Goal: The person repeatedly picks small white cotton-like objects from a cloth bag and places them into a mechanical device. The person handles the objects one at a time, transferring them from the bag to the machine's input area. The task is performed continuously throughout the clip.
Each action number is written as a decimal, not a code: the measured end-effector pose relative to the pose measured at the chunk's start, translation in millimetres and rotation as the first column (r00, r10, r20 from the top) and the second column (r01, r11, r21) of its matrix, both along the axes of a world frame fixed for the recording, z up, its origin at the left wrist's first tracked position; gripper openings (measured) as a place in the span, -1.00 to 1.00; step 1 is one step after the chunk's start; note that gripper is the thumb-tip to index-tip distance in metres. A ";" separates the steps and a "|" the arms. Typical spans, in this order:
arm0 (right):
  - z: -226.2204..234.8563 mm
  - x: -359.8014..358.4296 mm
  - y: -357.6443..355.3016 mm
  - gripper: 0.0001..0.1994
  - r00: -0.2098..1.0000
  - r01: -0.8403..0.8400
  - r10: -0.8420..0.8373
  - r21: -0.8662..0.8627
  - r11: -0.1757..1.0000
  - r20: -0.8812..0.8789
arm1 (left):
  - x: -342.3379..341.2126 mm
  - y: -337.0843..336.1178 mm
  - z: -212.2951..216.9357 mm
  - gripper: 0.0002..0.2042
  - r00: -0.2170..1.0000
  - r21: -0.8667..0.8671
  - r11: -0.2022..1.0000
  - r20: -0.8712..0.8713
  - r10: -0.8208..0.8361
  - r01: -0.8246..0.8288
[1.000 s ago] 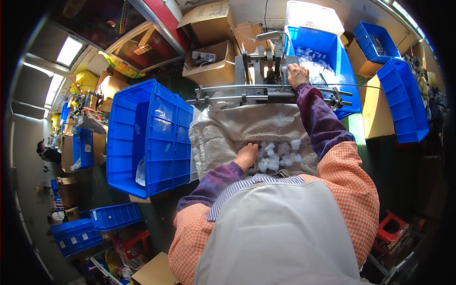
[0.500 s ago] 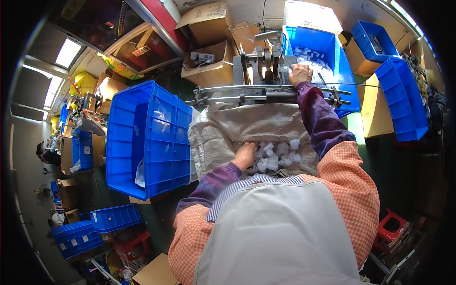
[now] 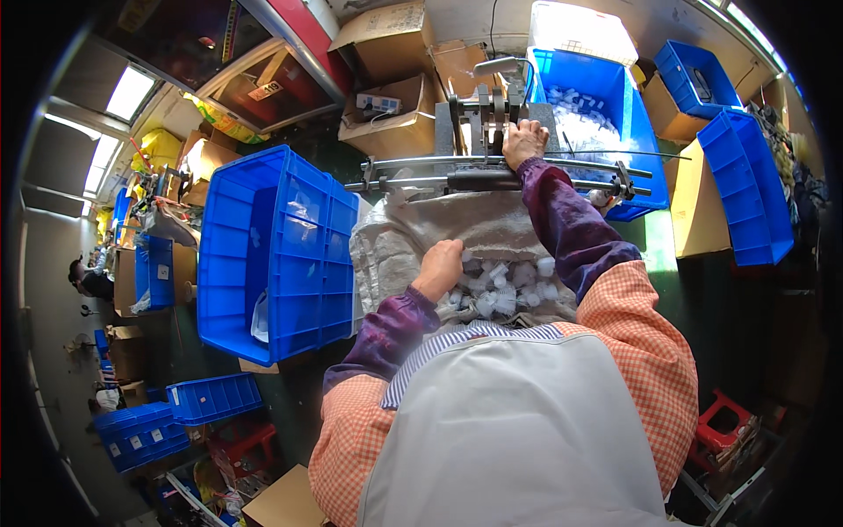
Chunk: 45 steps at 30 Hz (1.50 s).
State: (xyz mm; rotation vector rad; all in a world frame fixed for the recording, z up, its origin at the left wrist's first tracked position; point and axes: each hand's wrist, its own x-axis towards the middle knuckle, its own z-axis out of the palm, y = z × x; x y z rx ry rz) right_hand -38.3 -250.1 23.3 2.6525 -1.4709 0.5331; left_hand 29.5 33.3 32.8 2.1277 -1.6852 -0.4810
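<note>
Blue bins (image 3: 312,255) flank our machine (image 3: 498,110) — right hand (image 3: 527,140) at it, left hand (image 3: 439,268) beside white pieces (image 3: 518,285), pinches unclear; we should reach carefully.

Small plastic pieces (image 3: 502,304), translucent white, are lying in a loose heap, near side, in a creased, pale cloth (image 3: 479,224). Dark metal machine (image 3: 499,110) is standing on the far side; paired rails (image 3: 411,163) are running left to right before it.
</note>
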 end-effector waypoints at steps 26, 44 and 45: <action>85.2 -122.2 24.7 -0.60 0.808 -0.548 0.429 0.784 0.291 0.405 | -37.1 -81.6 70.7 -0.78 0.883 -0.376 0.923 -0.457 -0.107 -0.083; 0.5 -47.0 -38.9 -0.83 0.993 -0.086 0.084 0.023 0.996 0.079 | -127.3 -54.6 -62.8 -0.56 0.663 0.032 0.691 0.254 -0.705 0.722; -0.6 -46.6 -39.8 -0.83 0.992 -0.092 0.089 0.023 0.996 0.084 | -127.5 -54.6 -64.3 -0.62 0.682 0.064 0.702 0.190 -0.706 0.709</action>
